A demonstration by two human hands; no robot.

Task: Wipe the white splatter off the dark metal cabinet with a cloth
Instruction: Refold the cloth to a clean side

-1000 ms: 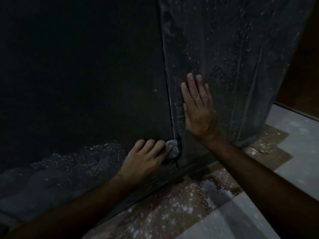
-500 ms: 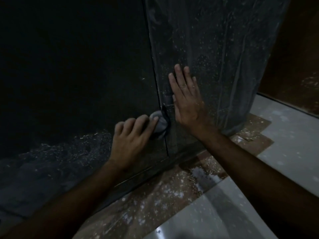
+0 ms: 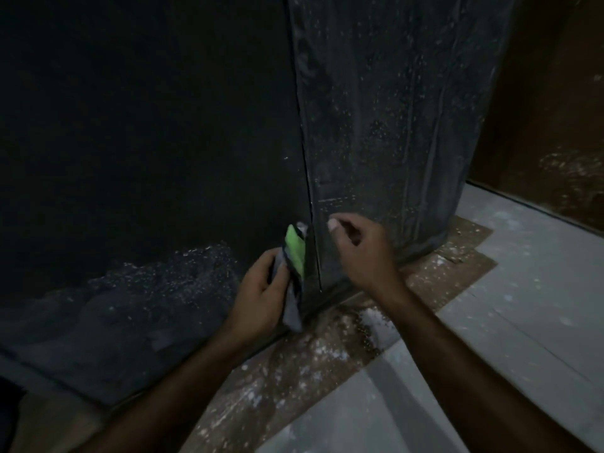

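The dark metal cabinet (image 3: 385, 132) fills the upper view, its right face speckled with white splatter and its left face nearly black. My left hand (image 3: 261, 289) grips a cloth (image 3: 295, 256), grey with a bright green patch, beside the cabinet's vertical corner edge low down. The cloth hangs loose below the fingers. My right hand (image 3: 362, 250) hovers just right of that edge, fingers loosely curled and holding nothing, its fingertips near the cabinet face.
White splatter (image 3: 170, 273) crusts the lower left face of the cabinet. Brown cardboard (image 3: 310, 361) dotted with white lies under the cabinet base. Pale floor tiles (image 3: 490, 322) spread to the right. A brown wall (image 3: 555, 125) stands at the far right.
My right hand has lifted its flat palm off the cabinet face, dropped lower and curled its fingers. My left hand has turned, so the cloth now shows unfolded with its green patch.
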